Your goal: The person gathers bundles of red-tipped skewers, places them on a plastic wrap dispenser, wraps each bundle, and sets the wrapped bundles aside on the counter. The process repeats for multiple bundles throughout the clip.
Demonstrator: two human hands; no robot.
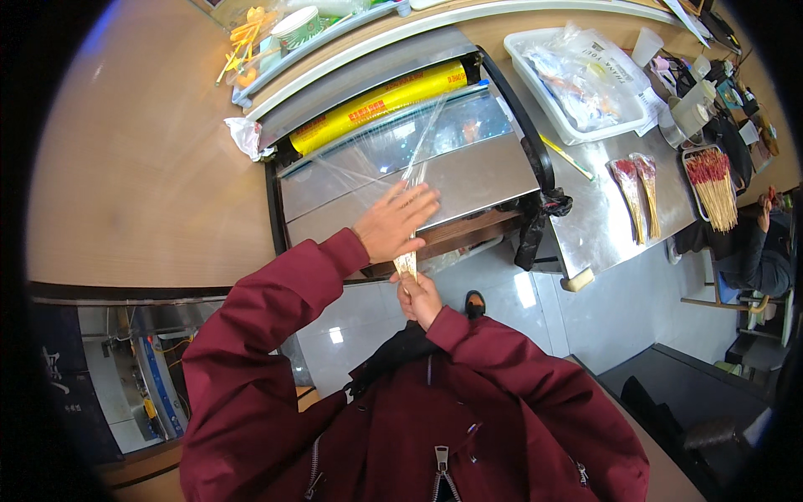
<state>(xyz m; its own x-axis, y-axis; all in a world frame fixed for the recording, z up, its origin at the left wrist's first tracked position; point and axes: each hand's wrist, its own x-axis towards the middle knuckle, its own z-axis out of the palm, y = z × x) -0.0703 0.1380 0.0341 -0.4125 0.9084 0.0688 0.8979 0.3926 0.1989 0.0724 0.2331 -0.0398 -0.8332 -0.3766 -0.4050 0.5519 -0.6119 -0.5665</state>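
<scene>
My right hand (pixel 419 300) grips the lower ends of a bundle of thin bamboo skewers (pixel 406 262), held upright in the picture below the wrapping machine. My left hand (pixel 395 221) lies palm down across the upper part of the bundle, fingers extended and slightly spread, hiding much of it. Clear plastic film (pixel 411 154) stretches in creased strands from the machine to the bundle under my left hand. The film wrapping machine (pixel 401 188) has a metal top and holds a yellow-printed roll (pixel 376 110) at its back.
On the metal table (pixel 602 207) at right lie two film-wrapped skewer bundles (pixel 637 194), a tray of red-tipped skewers (pixel 712 188), and a yellow-green strip (pixel 566 157). A white bin (pixel 574 135) holds plastic bags. Black plastic (pixel 536 226) hangs at the machine's corner. A person (pixel 759 251) sits far right.
</scene>
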